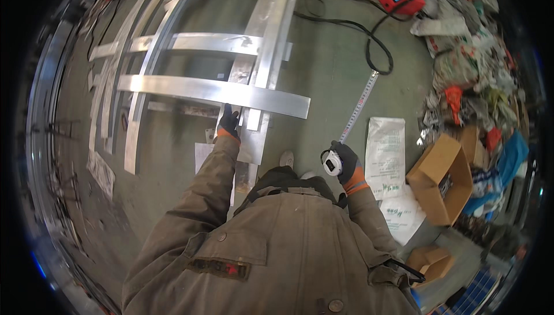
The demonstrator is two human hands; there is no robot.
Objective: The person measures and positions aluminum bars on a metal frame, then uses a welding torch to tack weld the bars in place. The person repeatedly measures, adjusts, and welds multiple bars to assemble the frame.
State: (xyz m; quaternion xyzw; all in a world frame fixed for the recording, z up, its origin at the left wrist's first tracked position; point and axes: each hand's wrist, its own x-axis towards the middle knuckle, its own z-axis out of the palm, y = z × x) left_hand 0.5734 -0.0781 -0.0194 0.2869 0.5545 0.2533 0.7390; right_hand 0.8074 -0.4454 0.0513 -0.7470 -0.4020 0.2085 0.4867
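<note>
My right hand (348, 164), in a dark glove with an orange cuff, is closed around a white tape measure (332, 164). Its blade (356, 109) is drawn out away from me, over the floor to the right of the metal bars. My left hand (228, 122), gloved the same way, is at the near edge of a flat silver metal bar (277, 101) that lies crosswise over other bars. Its index finger and thumb are apart, with the index finger pointing at the bar; the other fingers are partly hidden. Whether the fingertip touches the metal I cannot tell.
Several long metal bars (151, 55) lie crossed ahead and to the left. A black cable (358, 25) runs to a red welding helmet (402, 0). On the right are a white printed sack (385, 150), an open cardboard box (440, 171) and a heap of bags (456, 67).
</note>
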